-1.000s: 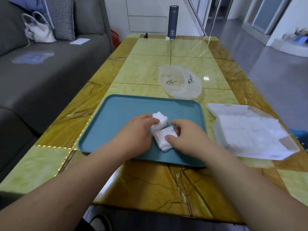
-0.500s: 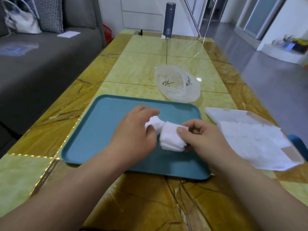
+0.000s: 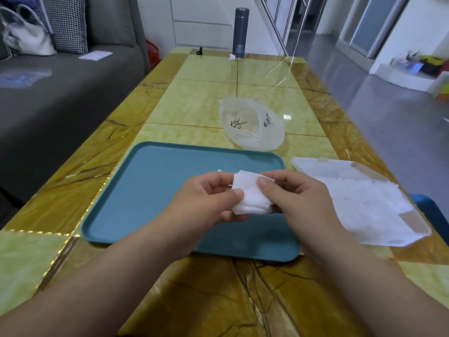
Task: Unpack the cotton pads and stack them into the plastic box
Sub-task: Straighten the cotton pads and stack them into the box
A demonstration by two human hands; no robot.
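A stack of white cotton pads (image 3: 250, 199) is held just above the teal tray (image 3: 155, 181). My left hand (image 3: 206, 203) grips the stack's left side, thumb on top. My right hand (image 3: 296, 195) pinches its right side, thumb pressed on the top pad. The clear plastic box (image 3: 359, 200), lid open, lies to the right of the tray and holds white pads. The see-through pad bag (image 3: 250, 125) with black print lies beyond the tray.
The tray sits on a yellow marble-patterned table (image 3: 194, 98). A dark flask (image 3: 240, 32) stands at the table's far end. A grey sofa (image 3: 60, 98) with a white handbag runs along the left. Grey floor lies to the right.
Both hands have gathered the two loose bunches of pads into one stack and lifted it off the tray. The view has tilted slightly upward.
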